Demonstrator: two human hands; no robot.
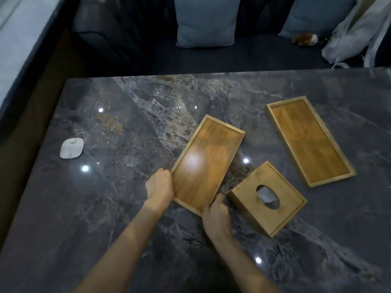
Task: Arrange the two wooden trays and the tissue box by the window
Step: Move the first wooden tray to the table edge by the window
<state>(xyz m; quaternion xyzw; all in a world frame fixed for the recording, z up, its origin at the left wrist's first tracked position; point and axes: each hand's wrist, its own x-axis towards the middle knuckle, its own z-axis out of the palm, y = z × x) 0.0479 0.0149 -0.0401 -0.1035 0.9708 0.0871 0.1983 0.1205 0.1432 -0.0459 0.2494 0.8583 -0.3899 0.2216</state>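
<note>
A wooden tray [208, 163] lies at an angle in the middle of the dark marble table [127, 127]. My left hand [159, 187] grips its near left edge and my right hand [215, 214] grips its near right corner. Just right of that hand sits a wooden tissue box [268, 197] with an oval opening on top. A second wooden tray [310, 140] lies further right, untouched.
A small white clock-like object [71, 148] lies on the table's left side. Behind the table is a dark sofa with two grey cushions [208, 20], a small plush toy [304, 38] and a white plastic bag [355, 32]. A pale window ledge [14, 39] runs along the left.
</note>
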